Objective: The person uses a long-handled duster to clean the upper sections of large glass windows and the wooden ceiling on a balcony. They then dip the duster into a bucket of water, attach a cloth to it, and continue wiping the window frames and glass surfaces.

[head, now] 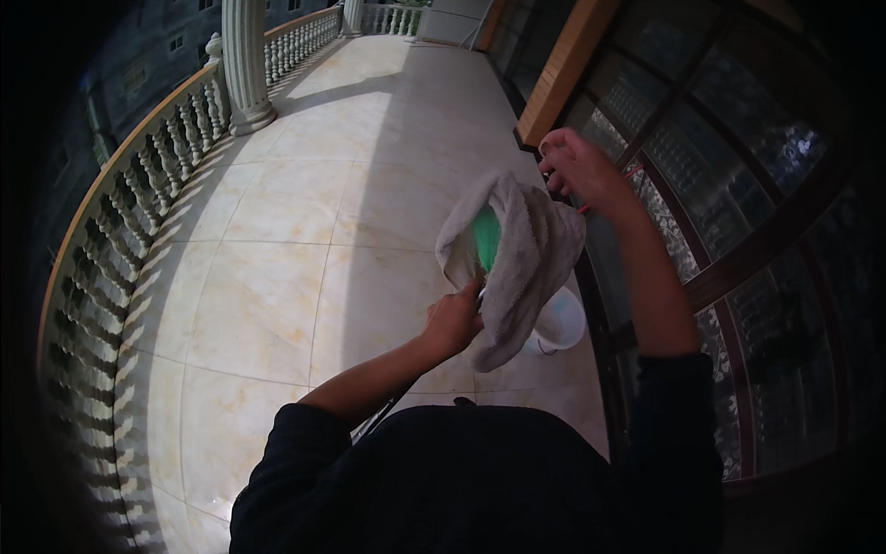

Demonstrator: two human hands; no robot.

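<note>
My left hand (453,318) is closed around a metal-looking handle just below a grey towel (536,242). The towel is draped over green broom bristles (487,239), which show through a gap between its folds. Part of a dark pole runs down from my left hand, beside my forearm. My right hand (578,170) is raised above the towel's upper right side, fingers bent and apart, with no object seen in them. A thin red thing shows by the right wrist, partly hidden; I cannot tell what it is.
A white bucket (561,318) stands on the tiled floor (263,291) below the towel, close to dark-framed glass doors (720,173) on the right. A stone balustrade (149,183) and a fluted column (245,62) line the left side. A wooden post (564,73) rises ahead on the right.
</note>
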